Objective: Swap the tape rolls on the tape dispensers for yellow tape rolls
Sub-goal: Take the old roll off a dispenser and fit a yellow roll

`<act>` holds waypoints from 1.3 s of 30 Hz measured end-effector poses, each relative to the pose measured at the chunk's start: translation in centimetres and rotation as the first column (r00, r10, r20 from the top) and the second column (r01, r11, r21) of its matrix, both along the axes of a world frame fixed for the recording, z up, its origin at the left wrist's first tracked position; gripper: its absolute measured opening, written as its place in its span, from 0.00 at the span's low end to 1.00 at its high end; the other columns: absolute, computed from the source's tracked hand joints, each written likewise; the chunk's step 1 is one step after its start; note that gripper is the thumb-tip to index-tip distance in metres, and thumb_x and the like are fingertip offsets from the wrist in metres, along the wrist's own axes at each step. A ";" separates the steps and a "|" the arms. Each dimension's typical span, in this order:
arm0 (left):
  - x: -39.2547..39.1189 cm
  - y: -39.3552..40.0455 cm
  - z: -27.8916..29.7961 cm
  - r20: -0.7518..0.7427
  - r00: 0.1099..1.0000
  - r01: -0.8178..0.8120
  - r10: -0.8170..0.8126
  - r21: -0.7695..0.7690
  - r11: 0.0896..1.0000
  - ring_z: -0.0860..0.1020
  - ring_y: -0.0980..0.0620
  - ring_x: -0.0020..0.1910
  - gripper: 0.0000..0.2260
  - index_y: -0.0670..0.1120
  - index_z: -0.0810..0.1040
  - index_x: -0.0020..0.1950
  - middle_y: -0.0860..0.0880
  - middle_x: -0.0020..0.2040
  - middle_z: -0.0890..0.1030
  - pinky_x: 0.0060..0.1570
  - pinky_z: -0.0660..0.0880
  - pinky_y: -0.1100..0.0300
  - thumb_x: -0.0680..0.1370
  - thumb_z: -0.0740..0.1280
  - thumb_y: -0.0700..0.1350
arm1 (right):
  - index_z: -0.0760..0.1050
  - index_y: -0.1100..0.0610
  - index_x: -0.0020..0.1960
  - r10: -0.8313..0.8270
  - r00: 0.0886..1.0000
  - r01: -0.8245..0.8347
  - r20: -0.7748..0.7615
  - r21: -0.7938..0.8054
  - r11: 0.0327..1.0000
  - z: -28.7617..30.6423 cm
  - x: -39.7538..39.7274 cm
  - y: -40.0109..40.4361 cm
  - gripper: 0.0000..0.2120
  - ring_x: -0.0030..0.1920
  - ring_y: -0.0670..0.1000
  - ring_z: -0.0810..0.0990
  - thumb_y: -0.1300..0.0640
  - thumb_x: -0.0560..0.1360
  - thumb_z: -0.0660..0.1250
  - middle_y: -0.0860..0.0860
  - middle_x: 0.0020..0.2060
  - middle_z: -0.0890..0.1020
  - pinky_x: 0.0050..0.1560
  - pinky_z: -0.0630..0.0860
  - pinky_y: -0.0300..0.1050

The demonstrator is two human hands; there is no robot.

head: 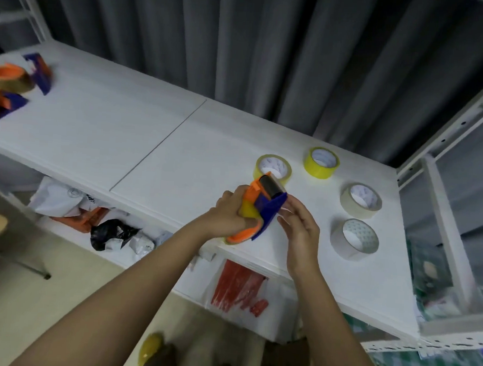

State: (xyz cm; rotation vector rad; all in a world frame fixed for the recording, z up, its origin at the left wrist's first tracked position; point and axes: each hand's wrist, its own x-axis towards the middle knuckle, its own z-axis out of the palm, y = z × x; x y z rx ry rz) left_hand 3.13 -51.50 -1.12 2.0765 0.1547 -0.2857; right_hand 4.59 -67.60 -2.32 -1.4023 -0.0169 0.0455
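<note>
A blue and orange tape dispenser (261, 209) is held up over the near edge of the white table (141, 137), with a yellow roll (247, 210) already in it. It is gripped by the curled fingers of the left hand (230, 213). The loose tape end seems pinched by the right hand (299, 229). The tape should be pulled slowly and kept flat over the black roller (271, 186). Two more yellow rolls (321, 162) sit just behind.
</note>
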 end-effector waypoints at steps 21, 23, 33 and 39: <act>-6.2 27.3 5.4 0.097 0.858 -0.418 0.505 -0.440 0.795 0.79 0.51 0.52 0.18 0.50 0.70 0.67 0.46 0.56 0.79 0.49 0.76 0.57 0.78 0.63 0.53 | 0.63 0.34 0.67 0.643 0.760 -0.650 -0.094 -0.132 0.748 3.0 -2.8 29.0 0.36 0.60 0.44 0.77 0.44 0.63 0.74 0.38 0.60 0.76 0.52 0.76 0.38; -6.5 29.2 5.4 0.046 0.847 -0.446 0.529 -0.481 0.755 0.78 0.47 0.56 0.17 0.48 0.70 0.67 0.45 0.58 0.79 0.58 0.74 0.50 0.79 0.62 0.51 | 0.61 0.37 0.69 0.649 0.758 -0.650 -0.069 -0.167 0.741 3.0 -2.7 31.3 0.40 0.59 0.46 0.78 0.44 0.61 0.75 0.42 0.60 0.77 0.52 0.77 0.40; -5.7 38.1 5.1 0.093 0.756 -0.537 0.648 -0.477 0.695 0.79 0.47 0.50 0.09 0.48 0.77 0.56 0.47 0.49 0.81 0.55 0.76 0.49 0.81 0.59 0.44 | 0.69 0.48 0.65 0.624 0.733 -0.653 -0.270 -0.023 0.757 2.8 -0.1 41.9 0.24 0.55 0.50 0.81 0.55 0.72 0.72 0.51 0.59 0.79 0.43 0.79 0.37; -4.5 45.3 4.4 0.215 0.738 -0.598 0.640 -0.232 0.767 0.76 0.52 0.52 0.10 0.47 0.77 0.55 0.49 0.54 0.79 0.48 0.72 0.62 0.81 0.57 0.42 | 0.70 0.50 0.67 0.652 0.618 -0.743 -0.439 -0.055 0.667 2.3 2.7 48.1 0.24 0.60 0.48 0.77 0.45 0.73 0.67 0.49 0.60 0.79 0.58 0.70 0.43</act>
